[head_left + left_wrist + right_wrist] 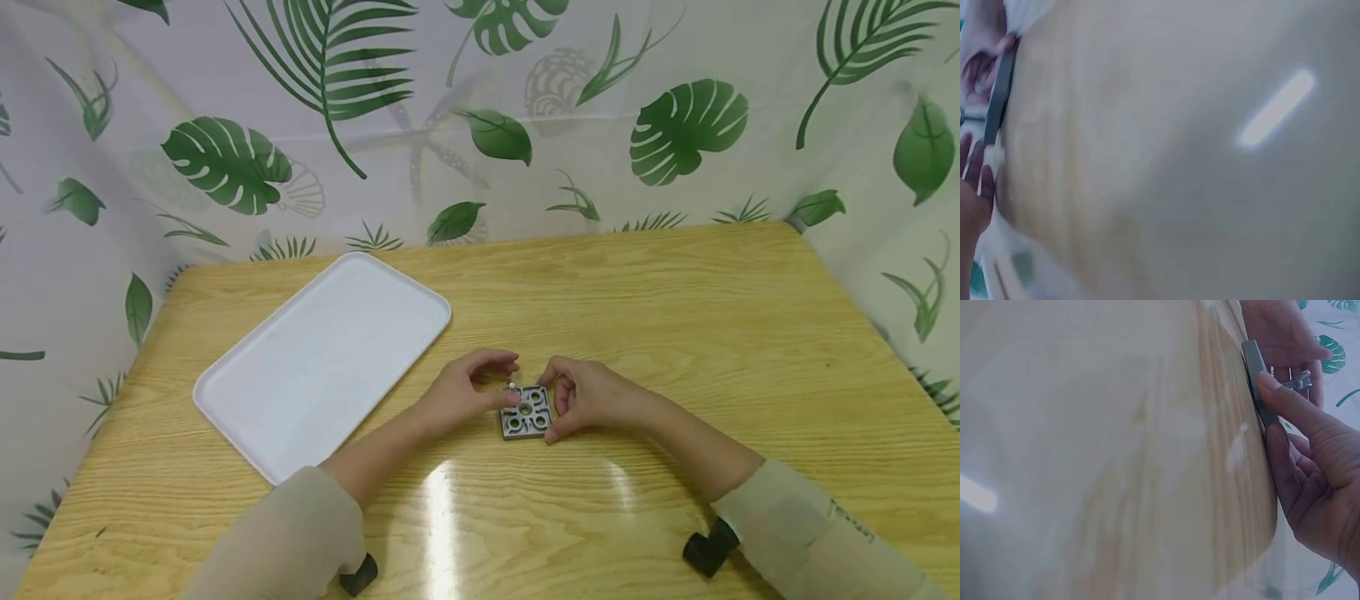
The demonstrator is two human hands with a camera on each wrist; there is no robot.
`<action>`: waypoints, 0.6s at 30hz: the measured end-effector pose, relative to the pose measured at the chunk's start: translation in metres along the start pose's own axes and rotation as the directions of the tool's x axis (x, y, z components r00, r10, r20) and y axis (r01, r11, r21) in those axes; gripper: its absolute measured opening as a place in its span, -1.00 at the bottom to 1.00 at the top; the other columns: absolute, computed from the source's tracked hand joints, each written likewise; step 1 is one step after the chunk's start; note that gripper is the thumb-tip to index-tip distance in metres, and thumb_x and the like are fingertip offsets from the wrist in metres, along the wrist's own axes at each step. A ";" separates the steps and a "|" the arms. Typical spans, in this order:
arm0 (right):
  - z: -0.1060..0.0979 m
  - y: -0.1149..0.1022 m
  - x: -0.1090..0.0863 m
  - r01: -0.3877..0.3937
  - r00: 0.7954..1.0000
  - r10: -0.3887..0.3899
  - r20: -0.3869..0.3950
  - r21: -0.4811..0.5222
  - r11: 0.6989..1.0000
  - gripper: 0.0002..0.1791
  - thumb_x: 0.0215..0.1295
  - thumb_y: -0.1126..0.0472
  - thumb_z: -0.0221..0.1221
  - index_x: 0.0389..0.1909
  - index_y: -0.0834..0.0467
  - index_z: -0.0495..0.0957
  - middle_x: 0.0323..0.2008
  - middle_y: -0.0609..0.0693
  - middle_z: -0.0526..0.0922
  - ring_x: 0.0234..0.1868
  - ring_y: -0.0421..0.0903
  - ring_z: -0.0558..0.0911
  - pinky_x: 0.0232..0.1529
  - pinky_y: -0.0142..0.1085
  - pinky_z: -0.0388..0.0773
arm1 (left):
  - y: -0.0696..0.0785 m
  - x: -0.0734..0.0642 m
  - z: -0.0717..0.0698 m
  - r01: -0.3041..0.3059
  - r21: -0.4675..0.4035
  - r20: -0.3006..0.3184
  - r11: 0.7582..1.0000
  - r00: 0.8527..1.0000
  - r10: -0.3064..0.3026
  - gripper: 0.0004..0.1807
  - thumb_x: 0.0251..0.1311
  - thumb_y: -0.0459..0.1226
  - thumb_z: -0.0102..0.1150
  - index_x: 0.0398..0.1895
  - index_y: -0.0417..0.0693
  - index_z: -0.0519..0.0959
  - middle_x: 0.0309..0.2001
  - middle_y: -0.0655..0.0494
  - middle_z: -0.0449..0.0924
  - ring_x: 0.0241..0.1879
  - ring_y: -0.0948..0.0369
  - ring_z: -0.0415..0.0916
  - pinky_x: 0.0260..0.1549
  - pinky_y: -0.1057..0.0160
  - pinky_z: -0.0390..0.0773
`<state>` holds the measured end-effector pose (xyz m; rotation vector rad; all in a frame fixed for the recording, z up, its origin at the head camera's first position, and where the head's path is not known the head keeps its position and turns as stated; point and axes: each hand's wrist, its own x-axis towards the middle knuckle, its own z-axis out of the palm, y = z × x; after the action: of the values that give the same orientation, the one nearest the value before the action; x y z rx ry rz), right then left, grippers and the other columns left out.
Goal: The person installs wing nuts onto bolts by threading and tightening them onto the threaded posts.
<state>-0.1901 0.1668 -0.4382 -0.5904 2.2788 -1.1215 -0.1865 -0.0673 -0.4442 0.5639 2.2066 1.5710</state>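
Observation:
A square grey metal plate [527,423] with several round holes and recessed grooves lies on the wooden table. My right hand [588,395] holds its right side, thumb at the near corner and forefinger at the far one. From the plate's far left part a small metal screw [1300,381] with a wing-like head stands up. My left hand [463,390] is around this screw, its thumb by the plate's left edge and its fingers beyond, loosely spread. In the left wrist view the plate [1001,94] shows edge-on, with the left fingers [986,184] near its end.
A white rectangular tray [315,367] sits angled on the left of the wooden table [675,308]. Behind and beside the table hangs a leaf-patterned curtain [420,83]. Black wrist mounts [708,548] stick out below both sleeves.

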 end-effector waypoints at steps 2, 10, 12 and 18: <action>0.001 0.001 0.000 0.005 1.000 -0.005 -0.003 -0.005 1.000 -0.29 -0.23 0.12 0.54 -0.05 0.24 0.40 -0.55 -0.03 0.54 -0.52 -0.14 0.50 -0.47 -0.37 0.46 | -0.001 -0.009 0.014 0.007 -0.043 -0.132 0.999 0.991 -0.013 -0.42 0.08 -0.17 0.36 0.19 -0.09 0.45 0.08 0.08 0.55 0.09 0.18 0.47 0.12 0.17 0.42; 0.001 0.001 0.000 0.008 1.000 -0.008 -0.003 -0.030 1.000 -0.29 -0.20 0.09 0.53 -0.03 0.25 0.40 -0.55 -0.04 0.54 -0.53 -0.15 0.50 -0.47 -0.37 0.45 | 0.001 -0.021 0.045 -0.031 -0.100 -0.470 0.994 0.883 -0.020 -0.53 0.07 -0.16 0.36 0.03 -0.18 0.53 -0.02 0.04 0.58 0.01 0.15 0.52 0.02 0.24 0.52; 0.001 0.001 -0.001 0.006 1.000 -0.006 -0.004 -0.035 0.999 -0.28 -0.20 0.09 0.53 -0.03 0.25 0.40 -0.55 -0.04 0.54 -0.53 -0.15 0.49 -0.47 -0.36 0.45 | 0.000 -0.021 0.047 -0.049 -0.082 -0.489 0.995 0.872 0.002 -0.57 0.06 -0.18 0.37 -0.02 -0.18 0.56 -0.06 0.04 0.60 -0.02 0.15 0.53 0.00 0.23 0.53; 0.000 0.000 0.000 -0.012 1.000 0.012 -0.007 -0.038 0.999 -0.29 -0.20 0.11 0.53 -0.03 0.24 0.41 -0.54 -0.04 0.55 -0.53 -0.14 0.49 -0.47 -0.36 0.44 | -0.002 -0.022 0.045 -0.110 -0.009 -0.465 0.994 0.880 0.093 -0.62 0.09 -0.16 0.34 -0.07 -0.18 0.61 -0.13 0.04 0.62 -0.07 0.15 0.56 -0.03 0.18 0.55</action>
<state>-0.1896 0.1668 -0.4383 -0.5882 2.3115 -1.0781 -0.1452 -0.0435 -0.4583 0.3165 2.5148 1.9631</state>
